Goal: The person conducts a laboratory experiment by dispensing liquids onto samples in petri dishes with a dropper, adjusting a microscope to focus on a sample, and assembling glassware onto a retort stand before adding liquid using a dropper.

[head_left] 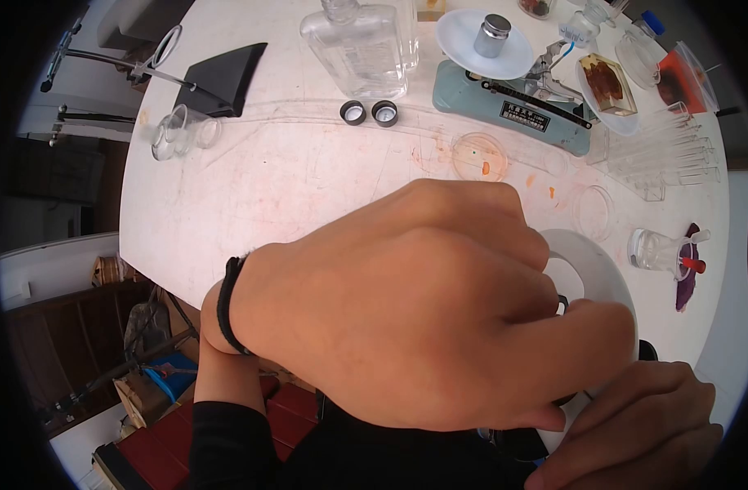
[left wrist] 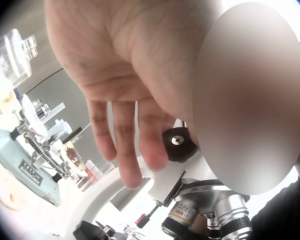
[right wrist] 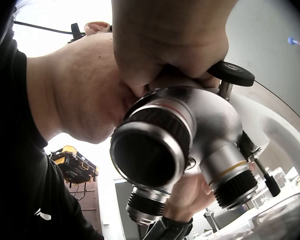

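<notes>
My left hand (head_left: 415,310), a black band round its wrist, is bent over a white microscope (head_left: 611,282). Three of its fingers hang fairly straight beside a black knob (left wrist: 179,142) in the left wrist view. A blurred oval hides the thumb side there, so what these fingers hold cannot be told. My right hand (right wrist: 172,50) grips the upper part of the microscope with bent fingers, just above the metal nosepiece (right wrist: 205,112). Below them, objective lenses (right wrist: 227,175) point outward. In the head view, the left hand covers most of the microscope.
A blue-green balance (head_left: 513,110) carries a metal weight (head_left: 492,34) on one pan. Near it stand a clear bottle (head_left: 353,49), two black caps (head_left: 368,113) and a petri dish (head_left: 480,157). Test tubes (head_left: 676,155) and a small beaker (head_left: 656,249) occupy the right side.
</notes>
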Demonstrator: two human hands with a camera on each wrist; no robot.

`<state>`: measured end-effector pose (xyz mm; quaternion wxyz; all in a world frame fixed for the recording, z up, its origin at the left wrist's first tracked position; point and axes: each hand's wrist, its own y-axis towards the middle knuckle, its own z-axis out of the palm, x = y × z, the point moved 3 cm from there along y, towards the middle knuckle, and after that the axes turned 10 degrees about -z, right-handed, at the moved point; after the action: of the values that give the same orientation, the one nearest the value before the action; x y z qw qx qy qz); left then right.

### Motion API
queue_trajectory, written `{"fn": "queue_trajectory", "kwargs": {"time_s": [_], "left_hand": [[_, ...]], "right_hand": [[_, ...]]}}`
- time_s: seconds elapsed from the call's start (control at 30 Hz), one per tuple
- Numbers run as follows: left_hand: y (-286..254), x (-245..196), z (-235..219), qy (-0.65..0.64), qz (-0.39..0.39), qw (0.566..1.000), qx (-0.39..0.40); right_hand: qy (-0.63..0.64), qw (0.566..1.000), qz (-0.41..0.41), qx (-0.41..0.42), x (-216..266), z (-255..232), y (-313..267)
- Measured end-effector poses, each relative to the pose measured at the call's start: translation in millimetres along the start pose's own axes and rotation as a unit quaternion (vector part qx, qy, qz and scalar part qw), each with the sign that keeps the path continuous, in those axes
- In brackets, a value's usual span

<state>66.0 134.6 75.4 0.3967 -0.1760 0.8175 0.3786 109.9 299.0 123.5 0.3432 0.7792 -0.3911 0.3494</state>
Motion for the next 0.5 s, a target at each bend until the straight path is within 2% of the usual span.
{"fn": "queue_trajectory", "kwargs": {"time_s": [0.23,0.33,0.4,0.5], "left_hand": [[2.4,0.1,-2.4,-0.015,0.008,1.0,-0.025],[5.6,3.2,-5.2,0.03,0.04,0.999,0.017],[6.8,2.8,-3.5,0.046,0.071,0.996,-0.034],[8.5,3.1,-0.7,0.044,0.067,0.996,-0.039]], "right_hand": [[0.002,1.0,-0.002,0.0,-1.6,-1.6,0.8],[0.003,1.0,-0.004,-0.001,-2.7,-2.1,0.9],[0.004,1.0,-0.006,0.0,-2.9,-3.0,0.9],[0.005,1.0,-0.008,0.0,-3.9,-3.5,0.9]]}}
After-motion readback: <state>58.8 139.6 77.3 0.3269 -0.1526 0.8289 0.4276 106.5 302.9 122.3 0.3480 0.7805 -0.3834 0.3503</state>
